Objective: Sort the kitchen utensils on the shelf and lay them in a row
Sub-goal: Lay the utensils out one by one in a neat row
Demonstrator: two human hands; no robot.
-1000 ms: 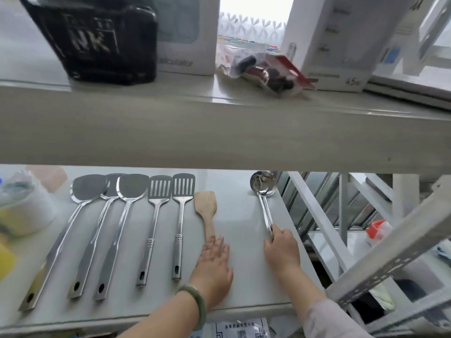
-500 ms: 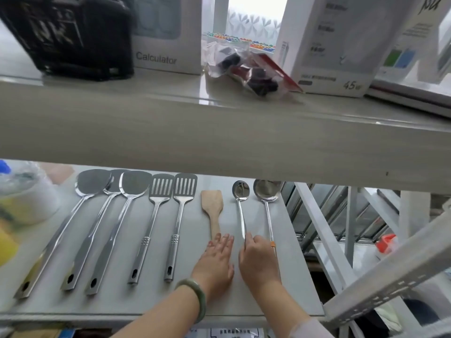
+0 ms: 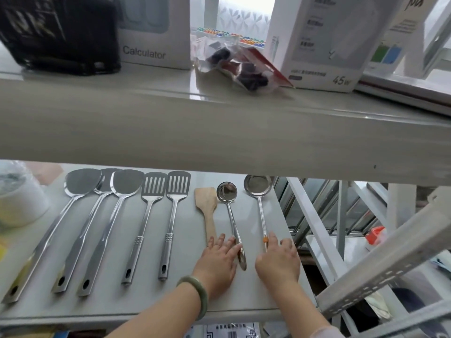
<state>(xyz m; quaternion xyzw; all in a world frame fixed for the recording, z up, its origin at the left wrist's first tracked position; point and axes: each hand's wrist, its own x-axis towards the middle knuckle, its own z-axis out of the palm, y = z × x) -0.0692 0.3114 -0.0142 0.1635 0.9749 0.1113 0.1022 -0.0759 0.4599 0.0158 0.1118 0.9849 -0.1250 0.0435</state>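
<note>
On the white lower shelf (image 3: 190, 296) utensils lie side by side, heads away from me: three steel turners (image 3: 83, 184), two slotted turners (image 3: 178, 185), a wooden spatula (image 3: 206, 203), a small steel ladle (image 3: 227, 191) and a larger ladle (image 3: 258, 185) with an orange band on its handle. My left hand (image 3: 217, 262) lies flat over the spatula's handle end, fingertips touching the small ladle's handle. My right hand (image 3: 278, 262) rests on the larger ladle's handle end, fingers spread, near the shelf's right edge.
The upper shelf's front edge (image 3: 219, 132) hangs over the utensil heads and carries a black case (image 3: 61, 32), a calculator box (image 3: 156, 30), a plastic bag (image 3: 236, 67) and a charger box (image 3: 324, 40). A white wrapped roll (image 3: 19, 201) sits far left. Metal rack bars (image 3: 380, 259) stand right.
A second, smaller ladle has appeared between the wooden spatula and the larger ladle. My right hand shifted left, then back right onto the larger ladle's handle; the left hand now touches the small ladle.
</note>
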